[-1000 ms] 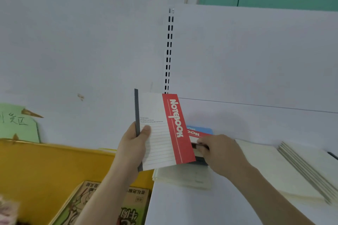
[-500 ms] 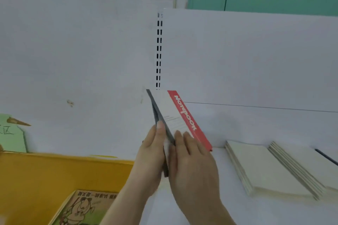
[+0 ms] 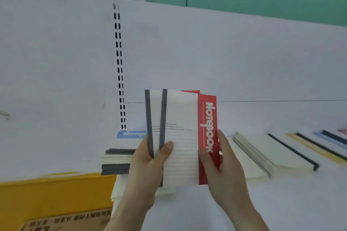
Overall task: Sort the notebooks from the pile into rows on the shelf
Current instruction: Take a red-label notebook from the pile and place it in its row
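Note:
I hold two red-and-white notebooks point(image 3: 185, 137) with grey spines upright in front of me, one fanned behind the other. My left hand point(image 3: 150, 161) pinches their spine side, thumb on the front cover. My right hand point(image 3: 217, 163) grips the red right edge with the word Notebook. Behind my left hand lies the pile of notebooks point(image 3: 120, 157) on the white shelf point(image 3: 262, 202), a blue-banded one on top. To the right, rows of notebooks point(image 3: 251, 154) lie overlapped on the shelf.
A yellow bin point(image 3: 56, 193) stands at lower left with a printed brown book point(image 3: 67, 221) inside. A slotted white upright point(image 3: 119, 69) rises behind the pile. More rows with black, yellow and blue edges point(image 3: 319, 148) run off to the right.
The two notebooks, edge-on half a second ago, now face me, fanned apart. My right hand slid from over them to their right edge. The view shifted, showing the pile and more rows.

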A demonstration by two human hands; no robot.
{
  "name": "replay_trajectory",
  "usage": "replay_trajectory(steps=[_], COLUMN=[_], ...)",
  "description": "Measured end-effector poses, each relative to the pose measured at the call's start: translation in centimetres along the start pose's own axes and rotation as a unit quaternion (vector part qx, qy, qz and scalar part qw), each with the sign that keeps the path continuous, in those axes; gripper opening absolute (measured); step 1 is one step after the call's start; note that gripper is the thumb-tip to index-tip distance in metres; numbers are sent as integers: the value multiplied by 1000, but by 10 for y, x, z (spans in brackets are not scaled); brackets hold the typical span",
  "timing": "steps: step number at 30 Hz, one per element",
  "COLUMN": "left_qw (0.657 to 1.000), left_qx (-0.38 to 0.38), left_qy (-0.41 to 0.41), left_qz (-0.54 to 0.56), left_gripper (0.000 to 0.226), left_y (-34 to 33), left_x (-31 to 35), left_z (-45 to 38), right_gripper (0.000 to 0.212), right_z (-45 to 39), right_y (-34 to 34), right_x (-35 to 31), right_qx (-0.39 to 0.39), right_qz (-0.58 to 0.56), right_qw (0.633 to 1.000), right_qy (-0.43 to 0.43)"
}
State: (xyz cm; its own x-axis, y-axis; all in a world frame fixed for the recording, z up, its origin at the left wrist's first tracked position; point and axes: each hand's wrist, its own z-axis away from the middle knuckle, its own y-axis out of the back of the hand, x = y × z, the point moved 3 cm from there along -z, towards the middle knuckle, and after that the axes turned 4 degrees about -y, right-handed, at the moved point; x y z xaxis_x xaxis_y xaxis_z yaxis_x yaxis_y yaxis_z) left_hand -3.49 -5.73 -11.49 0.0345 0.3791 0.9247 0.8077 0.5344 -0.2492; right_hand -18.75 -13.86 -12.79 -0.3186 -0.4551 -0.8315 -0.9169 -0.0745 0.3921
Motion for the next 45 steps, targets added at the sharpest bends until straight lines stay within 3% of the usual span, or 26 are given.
replay_trajectory(steps=[6, 10, 13, 21, 27, 36, 40, 43, 45], left_qw=[992, 982, 973, 972, 963, 914, 919, 926, 909], left_qx=[-77, -166, -219, -195, -230, -256, -231, -198, -230], left_qy=[86, 89, 80, 118, 12, -58, -62, -63, -69], left_qz=[51, 16, -10, 55, -141, -311, -313, -315, -340], left_gripper=[17, 19, 20, 18, 16, 23, 22, 46, 50], left_y=[-73, -140, -200, -386, -514, -655, -701, -726, -739], left_x=[-28, -43, -51, -80, -121, -191, -214, -223, -234], left_z=[17, 38, 58, 108, 107, 50, 19, 1, -3], right_gripper=[61, 60, 46, 46, 49, 32, 31, 38, 37], right_z=[18, 24, 27, 33, 8, -89, -141, -180, -203], right_y=[67, 132, 189, 366, 463, 545, 571, 593, 603], right_x=[33, 66, 94, 181, 233, 341, 372, 392, 409], right_qx=[38, 67, 108, 129, 170, 195, 185, 185, 175], right_qz=[-42, -22, -36, -17, 8, 7, 37, 80, 112], right_qw=[997, 993, 986, 983, 976, 962, 967, 969, 971], right_qy=[-47, -93, -125, -129, -137, -190, -172, -141, -121])
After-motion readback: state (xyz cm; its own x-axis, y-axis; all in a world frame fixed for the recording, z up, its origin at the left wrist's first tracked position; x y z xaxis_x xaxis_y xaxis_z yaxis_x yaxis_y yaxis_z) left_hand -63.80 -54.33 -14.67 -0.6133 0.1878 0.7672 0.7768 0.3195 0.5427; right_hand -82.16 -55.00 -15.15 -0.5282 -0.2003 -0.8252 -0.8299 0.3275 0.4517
